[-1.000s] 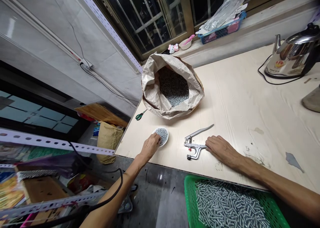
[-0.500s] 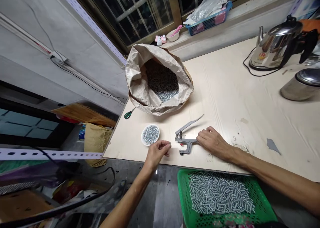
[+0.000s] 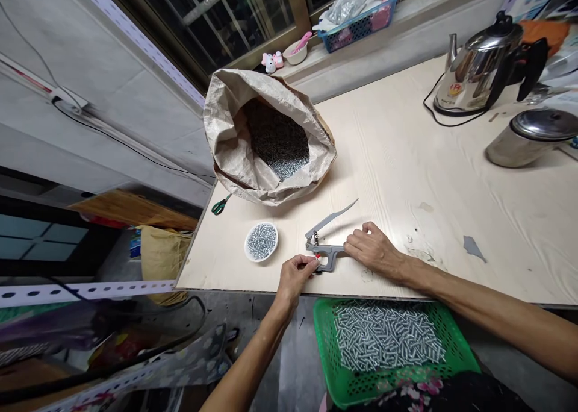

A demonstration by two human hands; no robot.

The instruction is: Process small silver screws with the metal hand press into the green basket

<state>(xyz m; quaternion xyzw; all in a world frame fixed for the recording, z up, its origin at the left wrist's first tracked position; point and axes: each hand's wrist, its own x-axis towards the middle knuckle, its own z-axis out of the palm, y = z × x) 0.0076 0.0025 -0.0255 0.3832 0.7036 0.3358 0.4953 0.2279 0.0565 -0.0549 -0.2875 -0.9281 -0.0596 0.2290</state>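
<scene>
Grey snap-fastener pliers lie near the table's front edge. Their upper handle is raised, a spring shows at the hinge, and a small red part sits at the jaw. My right hand is closed around the end of the lower handle. My left hand pinches at the jaw opening, its fingertips touching or nearly touching the red part. Whatever is between those fingertips is too small and too covered to name. Beside my left hand stands a round white tub full of small metal pieces.
A large paper-lined sack of metal pieces stands open at the back. Green-handled scissors lie left of it. Below the table edge is a green basket of metal pieces. A kettle and a metal canister stand at right.
My left hand has moved right, from beside the pliers into their jaw, carrying a tiny shiny piece seen earlier at its fingertips. My right hand stays on the handle. The view has shifted slightly.
</scene>
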